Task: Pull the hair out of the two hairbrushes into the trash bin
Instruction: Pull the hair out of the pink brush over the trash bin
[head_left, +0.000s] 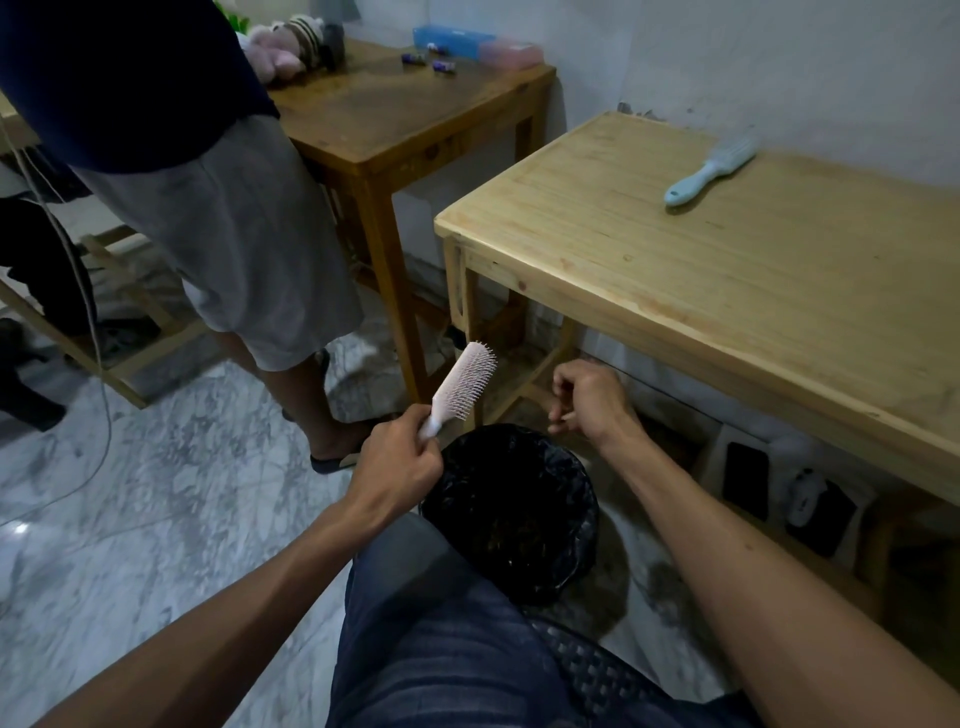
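Observation:
My left hand (402, 457) grips the handle of a pink hairbrush (462, 387), which points up and away with its bristles facing right. Just below it stands the trash bin (511, 512), lined with a black bag. My right hand (589, 397) hovers over the bin's far rim with its fingers curled and pinched together; whether hair is between them is too small to tell. A light blue hairbrush (709, 169) lies on the pale wooden table (701, 270) at the right, apart from both hands.
Another person (223, 218) in grey shorts stands at the left, one sandalled foot near the bin. A darker wooden table (395, 111) behind holds plush toys and small items. A phone and boxes sit on the pale table's lower shelf (789, 493). The floor is marble.

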